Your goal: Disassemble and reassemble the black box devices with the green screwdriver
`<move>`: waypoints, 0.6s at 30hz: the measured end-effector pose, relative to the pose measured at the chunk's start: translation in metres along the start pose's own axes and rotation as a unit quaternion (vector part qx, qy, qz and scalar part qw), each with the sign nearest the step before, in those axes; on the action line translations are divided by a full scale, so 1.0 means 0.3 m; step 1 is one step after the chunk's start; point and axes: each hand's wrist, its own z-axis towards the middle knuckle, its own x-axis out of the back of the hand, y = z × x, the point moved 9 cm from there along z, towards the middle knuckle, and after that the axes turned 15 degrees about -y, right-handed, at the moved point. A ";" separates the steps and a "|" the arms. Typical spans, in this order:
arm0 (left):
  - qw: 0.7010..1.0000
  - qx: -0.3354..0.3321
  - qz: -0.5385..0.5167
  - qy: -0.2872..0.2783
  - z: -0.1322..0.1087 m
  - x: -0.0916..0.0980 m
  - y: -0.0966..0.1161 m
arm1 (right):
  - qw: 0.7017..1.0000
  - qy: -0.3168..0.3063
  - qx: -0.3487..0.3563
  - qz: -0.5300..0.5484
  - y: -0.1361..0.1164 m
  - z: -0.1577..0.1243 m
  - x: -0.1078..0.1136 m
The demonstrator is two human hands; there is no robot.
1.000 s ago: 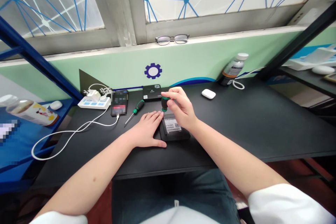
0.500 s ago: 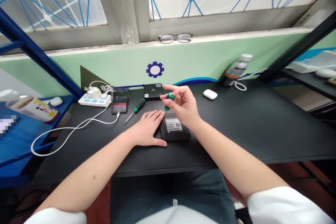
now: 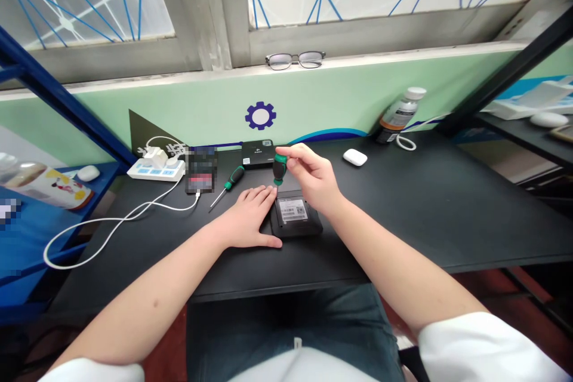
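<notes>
A flat black box-shaped device (image 3: pixel 308 225) with a white printed label lies on the black table. My left hand (image 3: pixel 249 219) rests flat along its left side, thumb apart from the fingers. A short screwdriver (image 3: pixel 279 171) with a black and green handle stands upright at the device's far left corner. My right hand (image 3: pixel 313 180) grips that handle near its top, with the index finger over the end. The tip is too small to make out. To the left lies another screwdriver (image 3: pixel 234 178), its green and black handle pointing away from me.
Behind the device sits another black box (image 3: pixel 257 154). Further left are a phone (image 3: pixel 200 170), a white power strip (image 3: pixel 156 169) and a looping white cable (image 3: pixel 96 224). A white earbud case (image 3: pixel 355 157) and a leaning bottle (image 3: pixel 400 116) are on the right. Glasses (image 3: pixel 295 60) rest on the sill.
My right hand's fingers have shifted around the screwdriver handle, which now shows more fully and stands straighter. My left hand stays in place on the device. The whole view has shifted slightly.
</notes>
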 end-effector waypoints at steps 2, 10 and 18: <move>1.000 0.001 -0.002 -0.004 0.001 0.001 0.001 | 1.000 -0.006 -0.014 0.019 0.014 0.007 -0.003; 1.000 0.010 -0.007 -0.011 0.002 0.006 0.003 | 0.988 -0.016 -0.030 0.148 0.028 0.001 -0.051; 1.000 0.014 -0.004 -0.018 0.000 0.005 0.006 | 0.999 0.018 0.031 -0.011 -0.031 -0.008 -0.015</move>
